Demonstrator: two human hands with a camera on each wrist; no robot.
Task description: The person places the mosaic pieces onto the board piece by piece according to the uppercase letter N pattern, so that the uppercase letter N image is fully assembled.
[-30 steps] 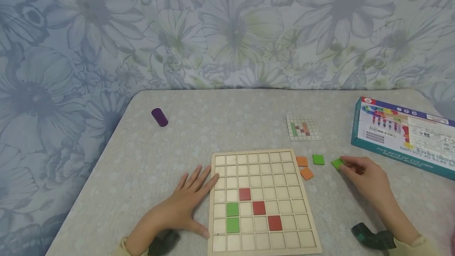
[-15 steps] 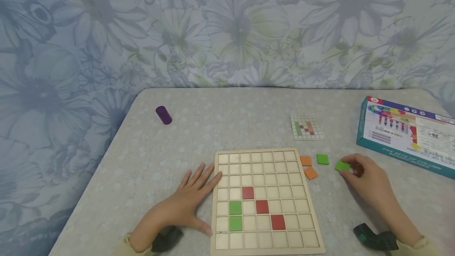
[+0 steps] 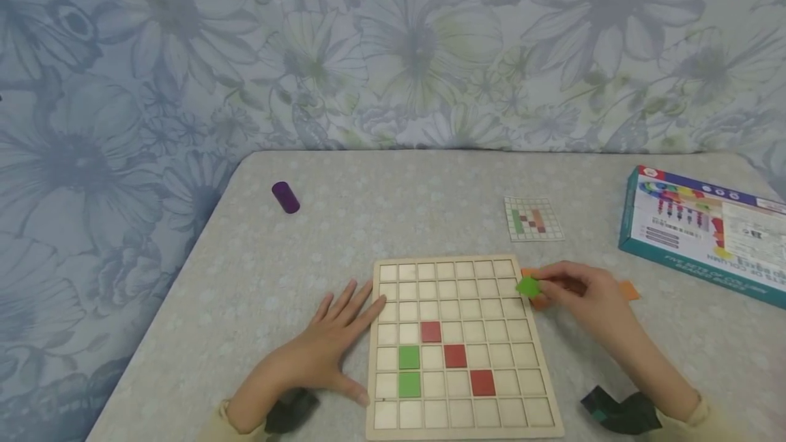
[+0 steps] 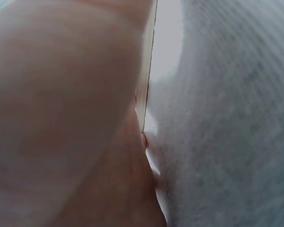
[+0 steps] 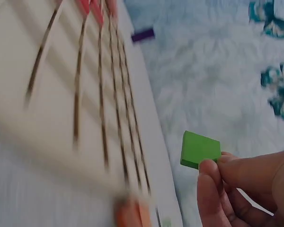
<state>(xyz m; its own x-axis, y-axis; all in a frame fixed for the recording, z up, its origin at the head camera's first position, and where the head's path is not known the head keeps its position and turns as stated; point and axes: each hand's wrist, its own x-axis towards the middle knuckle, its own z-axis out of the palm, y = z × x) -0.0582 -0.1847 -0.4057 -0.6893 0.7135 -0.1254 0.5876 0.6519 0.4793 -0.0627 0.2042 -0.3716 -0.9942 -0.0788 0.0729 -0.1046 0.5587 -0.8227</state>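
Observation:
The right hand (image 3: pixel 592 299) pinches a green tile (image 3: pixel 528 286) at the upper right edge of the wooden grid board (image 3: pixel 465 432). In the right wrist view the green tile (image 5: pixel 199 149) is between thumb and fingers of the right hand (image 5: pixel 246 184). The left hand (image 3: pixel 319 360) lies with spread fingers against the board's left edge, fingertips touching the frame. On the board sit two green tiles (image 3: pixel 409 384), one above the other, and three red tiles (image 3: pixel 455 356) in a diagonal. Orange tiles (image 3: pixel 630 290) are partly hidden around the right hand.
A small card (image 3: pixel 533 219) with a coloured grid pattern lies behind the board. At the right is a teal-edged box (image 3: pixel 700 230); a purple cylinder (image 3: pixel 286 197) lies at the back left. A floral cloth (image 3: pixel 393 74) hangs behind the table.
My right hand has moved left with the green tile, from beyond the loose tiles to the board's edge, and now covers the other loose green tile. The left hand keeps its place at the board.

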